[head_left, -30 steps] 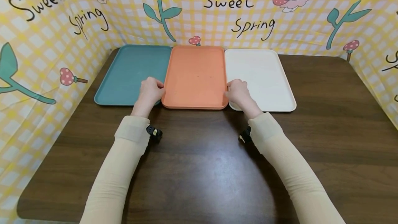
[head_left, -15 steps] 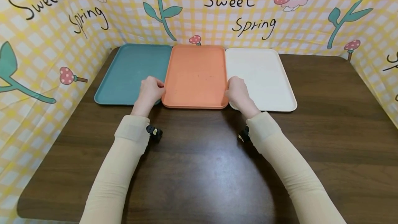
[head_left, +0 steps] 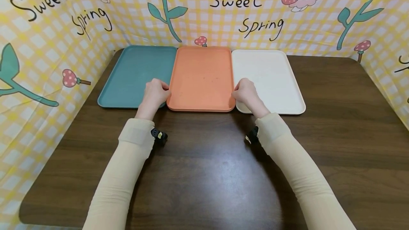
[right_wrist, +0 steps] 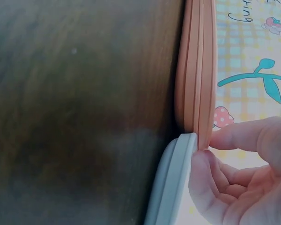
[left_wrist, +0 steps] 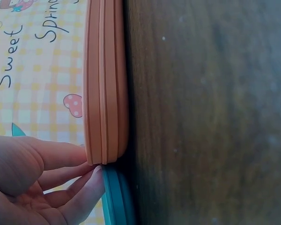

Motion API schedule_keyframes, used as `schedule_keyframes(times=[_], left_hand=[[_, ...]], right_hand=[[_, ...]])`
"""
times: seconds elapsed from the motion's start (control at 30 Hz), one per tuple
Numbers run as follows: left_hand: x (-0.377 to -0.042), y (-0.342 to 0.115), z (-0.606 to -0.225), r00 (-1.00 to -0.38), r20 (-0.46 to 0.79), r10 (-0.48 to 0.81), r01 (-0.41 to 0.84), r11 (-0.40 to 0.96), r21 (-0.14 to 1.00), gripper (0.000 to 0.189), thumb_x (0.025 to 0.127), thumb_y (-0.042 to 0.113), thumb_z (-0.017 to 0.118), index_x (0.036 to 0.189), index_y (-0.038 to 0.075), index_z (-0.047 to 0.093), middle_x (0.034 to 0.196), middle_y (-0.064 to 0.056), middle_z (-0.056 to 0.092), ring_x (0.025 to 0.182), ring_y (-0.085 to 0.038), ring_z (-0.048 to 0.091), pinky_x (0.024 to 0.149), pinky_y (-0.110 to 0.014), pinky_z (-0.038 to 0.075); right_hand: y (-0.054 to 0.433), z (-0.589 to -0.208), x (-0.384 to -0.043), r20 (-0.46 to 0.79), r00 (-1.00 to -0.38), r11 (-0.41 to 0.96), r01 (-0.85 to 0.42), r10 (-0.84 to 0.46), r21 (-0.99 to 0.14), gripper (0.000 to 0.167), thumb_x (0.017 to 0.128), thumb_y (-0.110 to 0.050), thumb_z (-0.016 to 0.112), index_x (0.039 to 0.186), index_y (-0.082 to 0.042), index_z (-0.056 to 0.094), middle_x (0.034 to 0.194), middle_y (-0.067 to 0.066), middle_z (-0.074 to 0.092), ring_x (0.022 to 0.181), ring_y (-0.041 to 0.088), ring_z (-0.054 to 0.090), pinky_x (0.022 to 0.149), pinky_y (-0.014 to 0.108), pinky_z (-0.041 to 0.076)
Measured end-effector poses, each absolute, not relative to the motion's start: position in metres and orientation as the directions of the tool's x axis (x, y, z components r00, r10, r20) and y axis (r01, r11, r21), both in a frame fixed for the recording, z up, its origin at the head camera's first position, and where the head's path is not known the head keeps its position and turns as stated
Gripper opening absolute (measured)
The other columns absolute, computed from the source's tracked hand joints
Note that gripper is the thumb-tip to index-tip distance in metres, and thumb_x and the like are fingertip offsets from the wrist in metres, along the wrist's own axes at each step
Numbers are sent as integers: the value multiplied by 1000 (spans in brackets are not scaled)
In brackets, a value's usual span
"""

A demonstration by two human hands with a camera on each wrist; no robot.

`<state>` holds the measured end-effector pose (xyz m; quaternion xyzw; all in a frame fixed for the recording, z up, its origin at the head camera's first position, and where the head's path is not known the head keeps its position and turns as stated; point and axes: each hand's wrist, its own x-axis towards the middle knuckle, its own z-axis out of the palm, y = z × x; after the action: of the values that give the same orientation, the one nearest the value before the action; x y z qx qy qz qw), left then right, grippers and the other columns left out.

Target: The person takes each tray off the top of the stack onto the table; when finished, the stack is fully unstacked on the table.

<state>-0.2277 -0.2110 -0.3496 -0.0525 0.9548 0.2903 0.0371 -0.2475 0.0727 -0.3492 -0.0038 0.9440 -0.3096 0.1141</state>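
Three rectangular trays lie side by side along the back of the table: a teal tray (head_left: 143, 68), an orange tray (head_left: 201, 77) and a white tray (head_left: 266, 81). Over the teal tray's right edge, my left hand (head_left: 155, 93) pinches the orange tray's left rim near its front corner. My right hand (head_left: 246, 93) pinches the opposite rim, above the white tray's left edge. Both wrist views show thumb and fingers at the orange corners, some fingertips touching the neighbouring rims. From the side, the orange edge (left_wrist: 103, 84) shows stepped layers and looks thicker than the teal edge (left_wrist: 117, 199).
The trays rest on a dark wooden table (head_left: 204, 173). A yellow checked cloth (head_left: 198, 13) with printed flowers and words stands as a wall behind and along both sides. Small black cameras (head_left: 158, 136) sit at the wrists.
My right hand has turned slightly at the orange tray's right rim, its fingers shifting a little. My left hand and the trays have stayed in place.
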Motion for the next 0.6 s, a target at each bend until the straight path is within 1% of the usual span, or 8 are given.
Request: schedule_keyframes(times=[0.1,0.17,0.23,0.3,0.4,0.5,0.6], left_hand=[[-228,-211,-350,-993,-90,-77,-114,821,560,22,86,5,51,80,1,72,73,-12,68,54,-16,43,52,-26,35],[-228,-211,-350,-993,-87,-77,-113,817,565,24,85,5,51,68,3,67,58,-6,59,49,-13,35,50,-26,30],[-228,-211,-350,-993,-88,-77,-113,814,569,29,84,4,50,56,7,56,49,0,44,47,-12,26,48,-26,25],[-228,-210,-350,-993,-90,-75,-113,813,572,34,83,3,49,51,12,44,47,3,32,47,-11,20,47,-26,22],[-228,-211,-350,-993,-92,-73,-113,811,574,39,83,2,48,49,16,34,47,4,23,47,-11,16,47,-26,19],[-228,-210,-350,-993,-91,-79,-117,810,575,39,83,3,49,48,16,35,47,4,25,47,-11,17,47,-26,19],[-228,-210,-351,-993,-89,-81,-118,810,575,38,84,4,49,49,15,40,47,3,30,47,-11,20,47,-26,21]], right_hand=[[72,-348,-247,-230,-972,828,92,-46,-553,31,74,-2,49,47,-15,42,41,-5,32,40,11,31,41,23,25],[71,-347,-247,-231,-973,841,104,-25,-530,28,75,-4,50,50,-15,46,42,-5,39,43,13,41,41,23,28],[71,-346,-247,-224,-975,849,108,-13,-518,26,74,-5,50,51,-15,49,43,-5,43,45,14,46,41,23,29],[71,-346,-246,-222,-975,849,114,-4,-516,26,76,-8,52,51,-15,51,43,-5,46,44,13,49,41,24,32],[71,-345,-246,-246,-969,844,129,-4,-520,31,80,-11,52,50,-15,48,41,-4,43,40,13,51,40,24,33],[71,-344,-246,-271,-963,856,127,-15,-501,37,83,-13,51,48,-16,42,38,-5,36,37,14,54,38,24,35],[71,-343,-247,-281,-959,878,110,-29,-466,39,83,-11,49,47,-17,36,38,-6,29,37,16,55,37,25,37]])
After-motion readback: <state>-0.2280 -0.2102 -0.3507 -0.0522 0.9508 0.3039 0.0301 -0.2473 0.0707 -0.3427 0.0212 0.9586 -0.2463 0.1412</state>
